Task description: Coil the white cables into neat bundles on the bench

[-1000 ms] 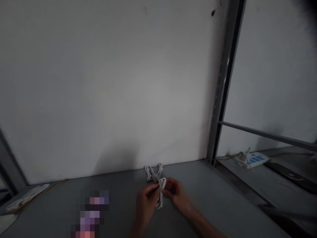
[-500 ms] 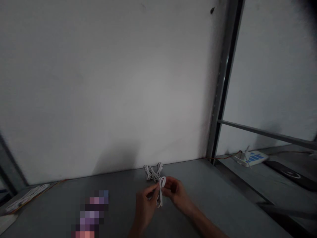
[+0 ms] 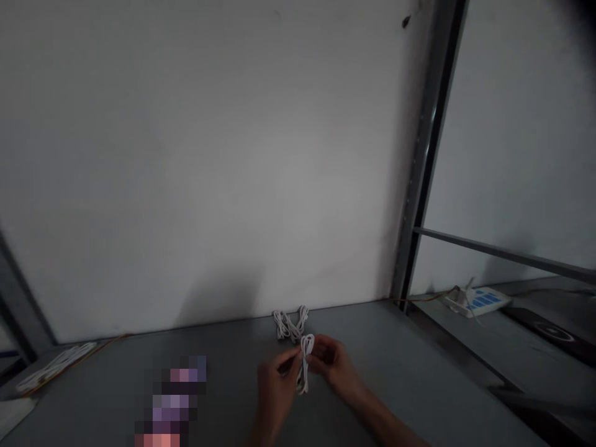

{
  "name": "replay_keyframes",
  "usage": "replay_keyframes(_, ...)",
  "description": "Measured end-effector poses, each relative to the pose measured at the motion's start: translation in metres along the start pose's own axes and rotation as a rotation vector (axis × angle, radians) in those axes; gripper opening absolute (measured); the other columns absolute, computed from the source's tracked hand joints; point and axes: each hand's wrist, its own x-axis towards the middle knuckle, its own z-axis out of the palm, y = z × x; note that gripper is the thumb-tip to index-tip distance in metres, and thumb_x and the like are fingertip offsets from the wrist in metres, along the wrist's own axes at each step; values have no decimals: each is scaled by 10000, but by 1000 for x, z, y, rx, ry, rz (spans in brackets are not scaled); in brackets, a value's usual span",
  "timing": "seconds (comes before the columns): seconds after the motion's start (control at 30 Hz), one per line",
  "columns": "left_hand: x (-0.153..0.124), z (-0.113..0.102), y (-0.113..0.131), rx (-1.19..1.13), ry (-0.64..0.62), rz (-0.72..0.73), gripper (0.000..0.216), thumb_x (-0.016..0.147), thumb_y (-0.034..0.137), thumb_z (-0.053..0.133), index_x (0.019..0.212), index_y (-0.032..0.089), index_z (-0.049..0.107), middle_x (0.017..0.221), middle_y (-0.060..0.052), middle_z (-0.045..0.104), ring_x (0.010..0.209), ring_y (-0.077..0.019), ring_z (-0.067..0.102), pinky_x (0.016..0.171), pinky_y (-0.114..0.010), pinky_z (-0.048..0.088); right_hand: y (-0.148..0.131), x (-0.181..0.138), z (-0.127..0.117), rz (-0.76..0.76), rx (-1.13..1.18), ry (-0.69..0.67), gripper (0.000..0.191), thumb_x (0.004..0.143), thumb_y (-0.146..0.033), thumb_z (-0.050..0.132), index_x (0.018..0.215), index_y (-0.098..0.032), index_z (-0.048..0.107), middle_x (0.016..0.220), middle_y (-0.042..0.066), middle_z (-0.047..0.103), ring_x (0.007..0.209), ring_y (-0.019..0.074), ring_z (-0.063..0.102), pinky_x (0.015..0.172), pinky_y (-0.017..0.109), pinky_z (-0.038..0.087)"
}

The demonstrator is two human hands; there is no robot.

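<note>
Both my hands hold a small coiled white cable bundle (image 3: 305, 363) upright just above the grey table (image 3: 400, 372). My left hand (image 3: 274, 388) pinches the bundle's middle from the left, fingers closed. My right hand (image 3: 333, 363) grips it from the right, fingers curled round it. Just behind, near the wall, two more tied white cable bundles (image 3: 289, 323) lie on the table.
A white wall rises right behind the table. A grey metal post (image 3: 421, 161) stands at the right. Beyond it sits a white power strip with blue buttons (image 3: 475, 300). Loose white and orange cables (image 3: 56, 363) lie far left. A blurred-out patch (image 3: 172, 403) sits lower left.
The hands and the held bundle have stayed almost in place; only the view has shifted slightly.
</note>
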Motion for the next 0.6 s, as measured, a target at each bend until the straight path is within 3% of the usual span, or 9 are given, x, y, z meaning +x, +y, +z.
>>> replay_keyframes(0.33,7,-9,8,-117,-145,23,432,742,540,714,973,186,800,1009,-110,789,897,-256,752,772,-303,616,-9,-1,-2,35,57,-37,424,607,-469,884,879,-189,718,874,57,751,764,202,690,703,318,540)
replay_keyframes(0.6,11,-11,5,-131,-173,-35,387,681,461,785,960,193,807,1004,-111,787,923,-284,750,834,-356,609,-10,-2,-2,52,62,-56,425,614,-449,884,901,-184,716,879,48,739,777,194,681,694,297,522)
